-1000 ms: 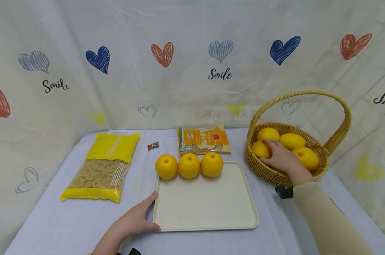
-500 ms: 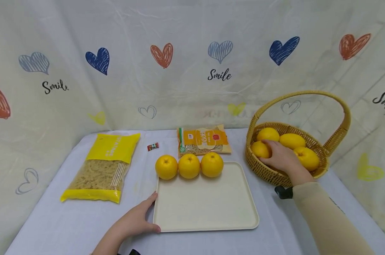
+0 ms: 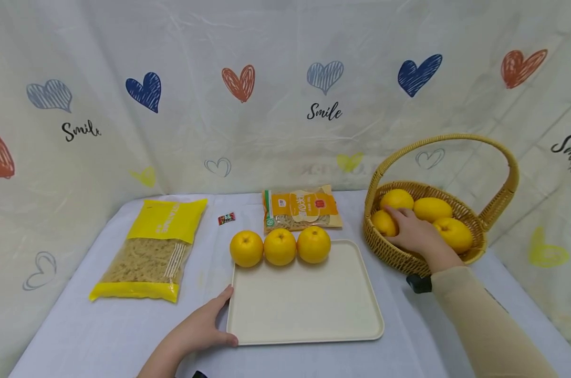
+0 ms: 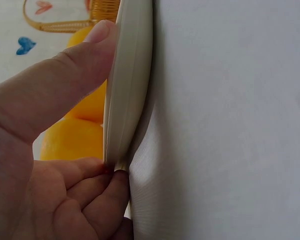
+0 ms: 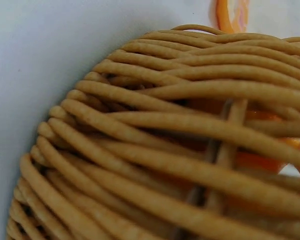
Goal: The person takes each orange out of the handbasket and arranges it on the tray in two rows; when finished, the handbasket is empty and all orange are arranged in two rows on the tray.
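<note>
In the head view, my left hand [image 3: 197, 328] holds the left edge of a cream tray [image 3: 309, 304]. The left wrist view shows the thumb [image 4: 75, 75] on the tray's rim [image 4: 130, 75], with the other fingers bent against the edge farther along. My right hand [image 3: 419, 236] reaches into a wicker basket [image 3: 389, 252], thumb and fingers round an orange [image 3: 383, 224] at its left side. Several more yellow-orange fruits [image 3: 433, 210] sit beside it. The right wrist view shows mostly basket weave [image 5: 190, 150]; the right hand is hidden there.
Three oranges [image 3: 280, 247] stand in a row along the tray's far edge. Behind them lies an orange-printed food packet [image 3: 301, 208]. A small red wrapped packet [image 3: 226, 218] and a large yellow bag [image 3: 150, 249] lie to the left. The basket's tall handle [image 3: 441, 139] arches overhead.
Both hands stay in place, the left at the tray and the right on the orange in the basket. Only a slight shift of the head view shows.
</note>
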Demonstrator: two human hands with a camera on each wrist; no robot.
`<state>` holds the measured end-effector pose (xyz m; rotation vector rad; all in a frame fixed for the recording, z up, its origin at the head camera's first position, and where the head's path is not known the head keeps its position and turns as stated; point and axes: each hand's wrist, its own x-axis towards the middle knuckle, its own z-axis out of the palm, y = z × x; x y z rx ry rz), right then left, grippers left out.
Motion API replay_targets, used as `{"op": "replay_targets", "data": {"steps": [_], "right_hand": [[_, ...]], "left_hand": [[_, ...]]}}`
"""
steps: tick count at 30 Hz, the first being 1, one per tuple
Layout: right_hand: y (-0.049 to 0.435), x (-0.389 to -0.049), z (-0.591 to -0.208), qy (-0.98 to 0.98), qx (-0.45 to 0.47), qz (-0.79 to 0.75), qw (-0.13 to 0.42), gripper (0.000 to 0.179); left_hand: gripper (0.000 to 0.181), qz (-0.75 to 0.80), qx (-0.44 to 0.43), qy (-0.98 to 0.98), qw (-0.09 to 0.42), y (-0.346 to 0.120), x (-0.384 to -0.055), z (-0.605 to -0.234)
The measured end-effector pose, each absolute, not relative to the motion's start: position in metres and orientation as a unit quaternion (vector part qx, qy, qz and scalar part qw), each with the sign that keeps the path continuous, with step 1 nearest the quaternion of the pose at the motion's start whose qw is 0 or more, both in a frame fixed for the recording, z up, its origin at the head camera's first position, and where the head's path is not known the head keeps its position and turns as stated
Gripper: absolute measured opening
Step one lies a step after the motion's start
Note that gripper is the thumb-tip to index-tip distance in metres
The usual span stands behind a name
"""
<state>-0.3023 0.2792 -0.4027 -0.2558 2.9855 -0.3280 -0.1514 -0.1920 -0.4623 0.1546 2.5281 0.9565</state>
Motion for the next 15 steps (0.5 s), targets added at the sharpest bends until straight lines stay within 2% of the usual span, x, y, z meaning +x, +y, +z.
{"op": "replay_targets", "data": {"steps": [7, 15], "right_hand": [[0.280, -0.301, -0.402, 0.988, -0.080, -0.118, 0.054, 0.092], [0.277, -0.288, -0.380, 0.982, -0.071, -0.175, -0.001, 0.094]], "left_hand": [[0.113, 0.347, 0.063, 0.912, 0.211, -0.192, -0.151, -0.463], [0.113, 0.348, 0.063, 0.912, 0.210, -0.191, -0.150, -0.461]]}}
